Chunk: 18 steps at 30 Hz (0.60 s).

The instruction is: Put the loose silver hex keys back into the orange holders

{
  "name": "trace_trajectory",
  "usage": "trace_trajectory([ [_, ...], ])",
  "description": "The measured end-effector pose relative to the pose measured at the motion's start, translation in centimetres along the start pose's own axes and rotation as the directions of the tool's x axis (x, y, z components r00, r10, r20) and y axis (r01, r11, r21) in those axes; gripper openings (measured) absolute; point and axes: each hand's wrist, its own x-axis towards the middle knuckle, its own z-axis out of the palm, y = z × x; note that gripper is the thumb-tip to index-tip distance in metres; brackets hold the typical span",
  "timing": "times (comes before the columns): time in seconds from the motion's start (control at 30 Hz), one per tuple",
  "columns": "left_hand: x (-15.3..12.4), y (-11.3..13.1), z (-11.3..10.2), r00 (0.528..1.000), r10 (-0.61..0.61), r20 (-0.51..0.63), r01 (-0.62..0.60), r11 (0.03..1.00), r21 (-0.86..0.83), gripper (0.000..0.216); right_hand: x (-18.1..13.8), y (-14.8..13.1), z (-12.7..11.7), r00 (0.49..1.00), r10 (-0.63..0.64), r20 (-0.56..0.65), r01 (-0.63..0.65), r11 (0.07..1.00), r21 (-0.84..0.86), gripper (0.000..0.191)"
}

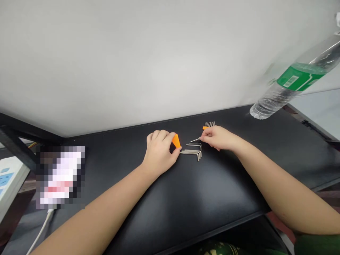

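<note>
My left hand [158, 152] is closed around an orange plastic holder [176, 141] on the black table [212, 198], with its thumb by the long ends of several L-shaped hex keys [193, 152] lying there. My right hand [219, 137] pinches a thin small hex key [194, 140] just above that row. A second orange holder with several keys standing in it [209, 125] lies behind my right hand.
A clear water bottle with a green label [294, 83] stands at the table's back right corner. A blurred-out object [60, 177] with a white cable sits at the left. A white power strip [7, 179] lies beyond the left edge. A white wall runs behind the table.
</note>
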Motion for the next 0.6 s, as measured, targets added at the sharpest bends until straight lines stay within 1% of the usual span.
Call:
trace_trajectory([
  [0.1,0.0,0.02,0.01,1.0,-0.005,0.006,0.005,1.0,0.0,0.028,-0.44,-0.37,-0.16,1.0,-0.006,-0.026,0.004,0.996,-0.087,0.022],
  [0.27,0.02,0.02,0.05,1.0,0.003,0.002,-0.003,1.0,-0.002,0.027,-0.91,-0.83,-0.36,0.994,-0.09,-0.059,0.071,0.959,-0.273,0.035],
  [0.33,0.0,0.02,0.01,1.0,0.007,-0.018,-0.007,1.0,-0.007,0.027,-0.8,-0.69,-0.4,0.993,-0.107,-0.057,0.081,0.935,-0.346,0.037],
  [0.47,-0.06,0.03,-0.05,0.999,0.017,-0.041,-0.018,1.0,-0.017,0.029,-0.44,-0.16,-0.37,0.984,-0.132,-0.117,0.068,0.897,-0.436,0.033],
  [0.53,-0.06,0.04,-0.05,0.999,0.016,-0.039,-0.017,1.0,-0.021,0.028,-0.35,0.03,-0.32,0.978,-0.136,-0.157,0.051,0.891,-0.45,0.03],
  [0.6,-0.06,0.05,-0.05,0.999,0.01,-0.031,-0.011,1.0,-0.025,0.027,-0.29,0.13,-0.23,0.971,-0.164,-0.174,0.069,0.888,-0.455,0.023],
])
